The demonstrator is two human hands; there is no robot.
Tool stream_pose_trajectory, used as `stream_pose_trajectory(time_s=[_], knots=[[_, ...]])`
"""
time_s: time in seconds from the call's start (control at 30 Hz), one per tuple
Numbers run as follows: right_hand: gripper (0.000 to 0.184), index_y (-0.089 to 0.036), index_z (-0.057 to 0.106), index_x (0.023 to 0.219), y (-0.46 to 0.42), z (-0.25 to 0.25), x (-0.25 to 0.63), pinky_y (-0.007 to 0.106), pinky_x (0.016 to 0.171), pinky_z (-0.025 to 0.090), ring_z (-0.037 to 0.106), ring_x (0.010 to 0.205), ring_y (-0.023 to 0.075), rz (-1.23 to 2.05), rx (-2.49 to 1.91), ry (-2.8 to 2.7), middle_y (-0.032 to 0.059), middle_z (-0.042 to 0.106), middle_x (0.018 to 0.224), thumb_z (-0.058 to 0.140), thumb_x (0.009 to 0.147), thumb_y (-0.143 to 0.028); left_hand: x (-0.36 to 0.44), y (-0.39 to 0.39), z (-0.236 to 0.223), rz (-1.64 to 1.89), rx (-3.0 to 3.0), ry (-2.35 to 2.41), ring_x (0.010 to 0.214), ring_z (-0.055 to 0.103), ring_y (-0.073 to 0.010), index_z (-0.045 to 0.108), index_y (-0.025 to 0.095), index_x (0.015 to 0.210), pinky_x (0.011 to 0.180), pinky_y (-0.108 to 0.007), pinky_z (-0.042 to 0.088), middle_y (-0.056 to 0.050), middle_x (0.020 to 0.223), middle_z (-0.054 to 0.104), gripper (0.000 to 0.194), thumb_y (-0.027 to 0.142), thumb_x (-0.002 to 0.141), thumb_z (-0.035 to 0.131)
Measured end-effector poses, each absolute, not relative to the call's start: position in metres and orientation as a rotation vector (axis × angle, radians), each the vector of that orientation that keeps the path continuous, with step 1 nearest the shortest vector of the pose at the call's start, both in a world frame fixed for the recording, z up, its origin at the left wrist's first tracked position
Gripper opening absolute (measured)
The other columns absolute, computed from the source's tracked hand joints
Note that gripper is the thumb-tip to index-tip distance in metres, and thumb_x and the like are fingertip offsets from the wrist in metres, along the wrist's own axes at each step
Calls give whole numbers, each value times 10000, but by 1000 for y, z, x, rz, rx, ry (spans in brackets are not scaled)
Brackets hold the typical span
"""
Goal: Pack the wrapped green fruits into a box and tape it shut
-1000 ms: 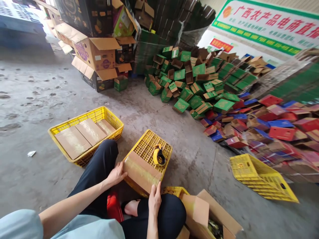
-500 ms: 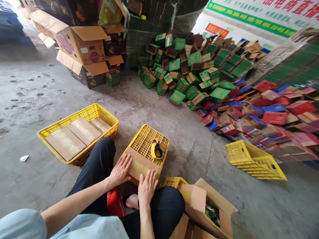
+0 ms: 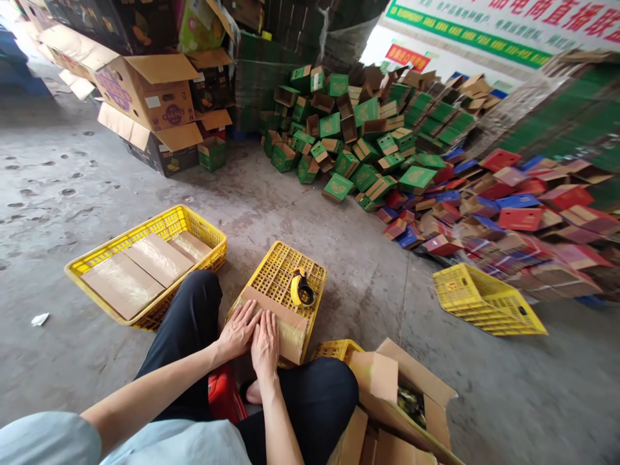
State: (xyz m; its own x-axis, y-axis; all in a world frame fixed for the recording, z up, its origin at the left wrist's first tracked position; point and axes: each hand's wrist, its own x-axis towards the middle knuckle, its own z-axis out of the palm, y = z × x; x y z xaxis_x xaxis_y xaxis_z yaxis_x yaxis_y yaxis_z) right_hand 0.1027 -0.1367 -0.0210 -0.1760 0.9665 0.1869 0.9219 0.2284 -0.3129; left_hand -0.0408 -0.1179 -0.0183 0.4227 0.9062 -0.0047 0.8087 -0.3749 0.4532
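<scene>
A taped cardboard box (image 3: 289, 328) lies on an upturned yellow plastic crate (image 3: 271, 270) in front of my knees. My left hand (image 3: 239, 330) rests flat on the left part of its top, fingers stretched out. Beside it, my right hand (image 3: 265, 341) also lies flat on the box, and the fingertips of the two hands almost meet. Clear tape shines along the top, partly under my hands. Farther back on the crate sits a yellow and black tape dispenser (image 3: 301, 288), which neither hand touches.
At left, a yellow basket (image 3: 77, 265) holds three cardboard boxes (image 3: 159, 258). By my right knee stands an open carton (image 3: 382, 374) with dark packets inside. A yellow crate (image 3: 484, 303) sits farther right. Green boxes (image 3: 339, 186) and red and blue boxes (image 3: 520, 218) are heaped behind.
My right hand has slid left along the box top, from its right end to beside my left hand. The left hand stays on the left part. The view has shifted slightly.
</scene>
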Motion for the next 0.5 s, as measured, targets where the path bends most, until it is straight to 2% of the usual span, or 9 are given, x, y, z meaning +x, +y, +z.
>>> stream_pose_trajectory(time_s=[0.17, 0.27, 0.37, 0.5], knots=[[545, -159, 543, 1540, -145, -21, 136, 510, 1192, 405, 485, 1481, 310, 110, -1850, -2160, 151, 556, 1563, 284, 1121, -393, -60, -119, -21, 269, 2324, 1512, 1611, 172, -384, 358, 167, 1638, 1283, -575, 212, -205, 1735, 175, 941, 389, 814, 753], [606, -123, 596, 1493, -151, -24, 172, 548, 1170, 412, 514, 1449, 346, 18, -1995, -2043, 187, 584, 1529, 234, 1121, -435, -78, -121, -24, 286, 2331, 1597, 1613, 176, -373, 323, 187, 1653, 1281, -586, 212, -188, 1740, 171, 982, 391, 804, 773], [645, -89, 603, 1479, -150, -29, 197, 516, 1168, 423, 509, 1453, 340, -36, -1982, -2012, 208, 579, 1528, 219, 1119, -460, -83, -121, -25, 308, 2336, 1614, 1614, 169, -375, 307, 188, 1657, 1274, -591, 228, -185, 1738, 182, 993, 392, 804, 773], [713, -41, 591, 1478, -150, -32, 195, 512, 1176, 419, 489, 1462, 363, -62, -1972, -2009, 247, 559, 1532, 234, 1103, -532, -72, -121, -25, 300, 2287, 1659, 1611, 137, -410, 290, 130, 1648, 1265, -595, 249, -240, 1728, 166, 1035, 424, 784, 778]])
